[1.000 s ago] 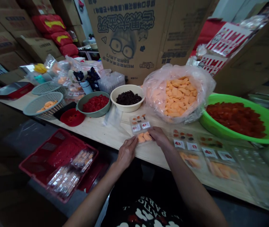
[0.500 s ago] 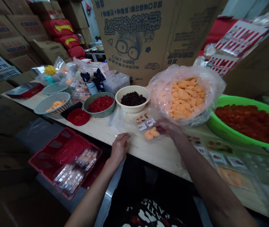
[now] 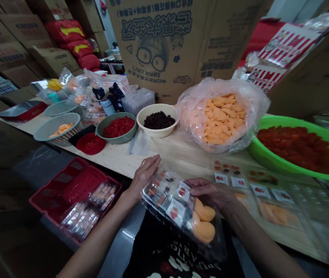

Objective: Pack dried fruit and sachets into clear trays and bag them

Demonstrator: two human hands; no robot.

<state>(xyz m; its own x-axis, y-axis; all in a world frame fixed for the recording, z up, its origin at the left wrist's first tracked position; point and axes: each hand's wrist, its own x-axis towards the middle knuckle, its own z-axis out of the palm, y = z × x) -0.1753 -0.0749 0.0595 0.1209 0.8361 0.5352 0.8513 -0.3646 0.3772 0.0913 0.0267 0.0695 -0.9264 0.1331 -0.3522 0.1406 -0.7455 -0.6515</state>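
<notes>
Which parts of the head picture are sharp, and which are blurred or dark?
In the head view, the print on the cardboard box is fairly sharp; the clear tray in the right hand is soft, close to the lens; the packed trays toward the right edge smear; the red crate below sits in dim light.

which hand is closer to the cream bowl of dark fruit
Left. The left hand is at the table edge in front of the cream bowl; the right hand grips the clear tray further right and lower in view.
</notes>
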